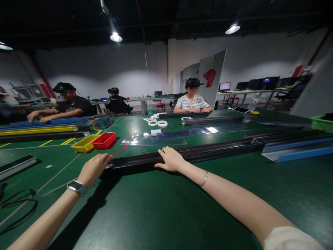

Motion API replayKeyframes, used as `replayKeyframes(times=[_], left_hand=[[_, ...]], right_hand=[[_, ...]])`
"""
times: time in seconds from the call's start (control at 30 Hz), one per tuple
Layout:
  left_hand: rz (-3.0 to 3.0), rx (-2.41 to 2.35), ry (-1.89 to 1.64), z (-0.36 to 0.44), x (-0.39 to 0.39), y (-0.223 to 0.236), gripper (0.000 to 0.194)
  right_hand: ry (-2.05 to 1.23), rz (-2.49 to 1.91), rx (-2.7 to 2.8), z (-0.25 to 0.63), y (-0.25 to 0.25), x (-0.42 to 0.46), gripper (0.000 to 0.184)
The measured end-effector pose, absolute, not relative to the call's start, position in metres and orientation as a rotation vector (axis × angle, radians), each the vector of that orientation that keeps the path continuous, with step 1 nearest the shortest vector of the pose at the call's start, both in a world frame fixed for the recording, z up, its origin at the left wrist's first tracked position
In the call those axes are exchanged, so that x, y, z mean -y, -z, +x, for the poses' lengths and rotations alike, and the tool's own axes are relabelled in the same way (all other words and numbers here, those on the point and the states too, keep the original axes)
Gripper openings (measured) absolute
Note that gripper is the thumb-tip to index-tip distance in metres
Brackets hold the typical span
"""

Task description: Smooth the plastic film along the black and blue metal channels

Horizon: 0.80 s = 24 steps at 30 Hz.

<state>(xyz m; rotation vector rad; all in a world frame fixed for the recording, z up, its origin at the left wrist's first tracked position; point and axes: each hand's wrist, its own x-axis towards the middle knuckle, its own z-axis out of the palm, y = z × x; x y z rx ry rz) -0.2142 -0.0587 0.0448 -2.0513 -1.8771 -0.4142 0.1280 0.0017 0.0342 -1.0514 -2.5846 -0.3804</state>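
A long black profile (140,161) lies across the green table in front of me, running off to the right. My right hand (170,159) is on its upper side, fingers bent over the far edge and thumb toward the near face. At the profile's left end is my left hand (95,168), its fingertips pinched together. A thin red translucent strip (122,149) runs from those fingertips up and away across the table; the exact grip is partly hidden by the fingers.
Past the profile lie clear plastic strips (161,141), white rings (161,123) and another dark profile (210,120). Red (104,140) and yellow (85,143) trays stand left; a blue channel (299,151) lies right. Co-workers sit opposite (193,102) and left (73,106).
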Motion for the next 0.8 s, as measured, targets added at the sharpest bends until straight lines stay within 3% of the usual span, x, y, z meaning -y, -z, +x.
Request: replayKeyframes(times=[0.5, 0.8], left_hand=[[-2.022, 1.653, 0.396, -0.132, 0.04, -0.04, 0.037], [-2.072, 1.846, 0.39, -0.18, 0.052, -0.04, 0.034]], right_hand=[[0.412, -1.104, 2.615, 0.202, -0.039, -0.01, 0.075], [0.377, -1.074, 2.585, 0.155, -0.039, 0.004, 0.074]])
